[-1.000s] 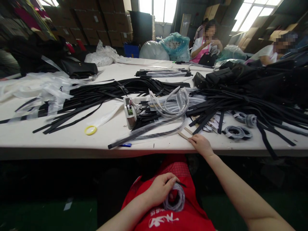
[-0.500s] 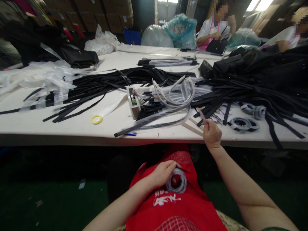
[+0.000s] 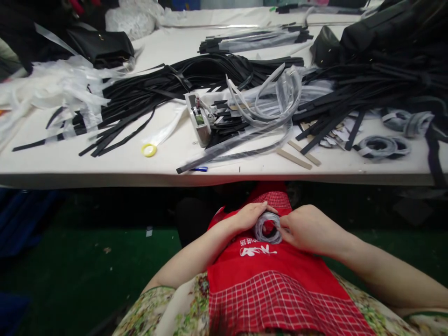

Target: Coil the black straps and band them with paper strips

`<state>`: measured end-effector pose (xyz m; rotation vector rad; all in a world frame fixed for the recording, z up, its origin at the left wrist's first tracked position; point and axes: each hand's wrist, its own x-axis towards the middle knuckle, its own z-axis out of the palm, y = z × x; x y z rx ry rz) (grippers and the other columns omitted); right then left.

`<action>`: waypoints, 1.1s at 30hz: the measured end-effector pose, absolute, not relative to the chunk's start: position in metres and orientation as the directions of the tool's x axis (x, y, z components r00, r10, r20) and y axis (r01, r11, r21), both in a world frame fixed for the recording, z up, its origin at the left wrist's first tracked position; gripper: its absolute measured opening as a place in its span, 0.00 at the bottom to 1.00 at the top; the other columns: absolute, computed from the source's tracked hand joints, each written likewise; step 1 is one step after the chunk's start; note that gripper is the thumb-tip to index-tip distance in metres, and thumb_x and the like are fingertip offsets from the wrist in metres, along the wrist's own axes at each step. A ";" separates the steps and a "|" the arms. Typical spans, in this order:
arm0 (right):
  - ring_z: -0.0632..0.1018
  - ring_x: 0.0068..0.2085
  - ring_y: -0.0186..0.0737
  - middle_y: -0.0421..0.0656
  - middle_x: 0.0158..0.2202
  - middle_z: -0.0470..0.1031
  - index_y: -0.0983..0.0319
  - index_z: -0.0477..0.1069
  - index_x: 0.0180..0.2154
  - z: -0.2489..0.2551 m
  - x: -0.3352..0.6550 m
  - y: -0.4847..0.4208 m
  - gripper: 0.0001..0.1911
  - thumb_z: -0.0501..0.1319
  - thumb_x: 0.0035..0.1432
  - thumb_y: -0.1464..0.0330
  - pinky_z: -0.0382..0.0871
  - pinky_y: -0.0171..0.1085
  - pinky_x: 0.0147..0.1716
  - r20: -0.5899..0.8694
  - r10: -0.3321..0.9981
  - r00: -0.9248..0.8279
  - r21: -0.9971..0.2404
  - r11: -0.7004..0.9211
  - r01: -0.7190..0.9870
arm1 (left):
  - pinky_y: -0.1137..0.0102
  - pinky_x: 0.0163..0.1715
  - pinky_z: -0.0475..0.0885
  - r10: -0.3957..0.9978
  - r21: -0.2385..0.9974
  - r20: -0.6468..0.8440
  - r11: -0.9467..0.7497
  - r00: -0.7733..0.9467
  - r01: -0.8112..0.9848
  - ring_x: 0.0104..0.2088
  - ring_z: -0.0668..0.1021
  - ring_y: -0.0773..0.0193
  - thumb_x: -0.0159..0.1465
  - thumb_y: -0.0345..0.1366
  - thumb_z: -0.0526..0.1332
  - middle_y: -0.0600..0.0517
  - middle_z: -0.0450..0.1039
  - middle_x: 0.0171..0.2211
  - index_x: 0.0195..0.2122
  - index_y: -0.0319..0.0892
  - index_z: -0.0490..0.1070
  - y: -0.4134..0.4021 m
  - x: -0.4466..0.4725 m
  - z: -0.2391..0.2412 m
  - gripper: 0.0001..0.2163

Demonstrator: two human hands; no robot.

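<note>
A coiled strap (image 3: pixel 261 228) in clear plastic wrap rests against the front of my red apron (image 3: pixel 290 275). My left hand (image 3: pixel 250 217) is closed over the upper left of this coil, with its fingers across the top. From the right, my right hand (image 3: pixel 308 226) reaches in with its fingers pinched together at the coil's right edge. Whatever lies between those fingertips is hidden; the thin strip seen in them earlier does not show.
Along the white table (image 3: pixel 164 163) lie black straps (image 3: pixel 140 100), a tape dispenser (image 3: pixel 198 121), a blue pen (image 3: pixel 199 169), a yellow ring (image 3: pixel 149 150), beige strips (image 3: pixel 294 158) and more wrapped coils (image 3: pixel 380 145). The table edge runs just beyond my hands.
My right hand has come back from the table, where it pinched a short thin strip, to the coil in my left hand. The view has tipped downward.
</note>
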<state>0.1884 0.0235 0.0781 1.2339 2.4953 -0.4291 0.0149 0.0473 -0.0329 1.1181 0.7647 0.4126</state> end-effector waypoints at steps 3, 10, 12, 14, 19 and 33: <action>0.79 0.26 0.44 0.49 0.26 0.80 0.62 0.77 0.27 0.059 0.171 0.026 0.17 0.55 0.62 0.64 0.56 0.37 0.23 -0.415 0.731 -0.542 -0.090 0.560 0.824 | 0.65 0.45 0.70 0.645 0.909 -0.347 0.410 0.681 0.075 0.38 0.78 0.58 0.65 0.58 0.49 0.48 0.80 0.35 0.42 0.38 0.79 0.048 0.014 -0.029 0.29; 0.79 0.29 0.42 0.43 0.28 0.80 0.59 0.77 0.33 0.048 0.181 0.033 0.12 0.62 0.58 0.58 0.56 0.35 0.25 -0.390 0.757 -0.524 -0.248 0.461 0.852 | 0.62 0.49 0.69 0.655 0.848 -0.442 0.528 0.613 0.047 0.38 0.78 0.57 0.67 0.55 0.47 0.45 0.80 0.34 0.39 0.34 0.79 0.046 0.005 -0.030 0.30; 0.78 0.29 0.40 0.41 0.28 0.80 0.58 0.76 0.31 0.053 0.191 0.032 0.10 0.64 0.57 0.58 0.56 0.35 0.26 -0.371 0.764 -0.528 -0.317 0.431 0.845 | 0.62 0.48 0.70 0.648 0.831 -0.450 0.556 0.615 0.022 0.38 0.79 0.58 0.68 0.52 0.45 0.44 0.81 0.36 0.41 0.34 0.79 0.046 0.004 -0.031 0.29; 0.77 0.28 0.39 0.40 0.27 0.79 0.59 0.75 0.29 0.056 0.198 0.032 0.11 0.63 0.58 0.59 0.57 0.35 0.27 -0.346 0.797 -0.495 -0.356 0.376 0.855 | 0.63 0.47 0.70 0.661 0.869 -0.410 0.493 0.629 0.047 0.38 0.79 0.59 0.69 0.49 0.44 0.45 0.81 0.37 0.41 0.34 0.79 0.047 0.004 -0.031 0.28; 0.73 0.26 0.35 0.39 0.24 0.76 0.61 0.73 0.25 0.038 0.199 0.039 0.14 0.63 0.58 0.59 0.58 0.33 0.26 -0.287 0.880 -0.378 -0.582 0.153 0.799 | 0.68 0.41 0.71 0.645 0.951 -0.293 0.272 0.706 0.146 0.36 0.77 0.61 0.63 0.40 0.56 0.48 0.80 0.37 0.40 0.36 0.78 0.048 0.005 -0.019 0.15; 0.74 0.28 0.37 0.42 0.25 0.75 0.65 0.73 0.26 -0.029 0.191 0.031 0.26 0.65 0.46 0.46 0.67 0.37 0.33 -0.572 0.769 -0.283 -0.805 -0.593 0.018 | 0.68 0.49 0.69 0.769 0.960 -0.093 -0.099 0.633 0.262 0.42 0.78 0.60 0.67 0.37 0.56 0.48 0.78 0.40 0.37 0.42 0.78 0.027 0.013 0.005 0.11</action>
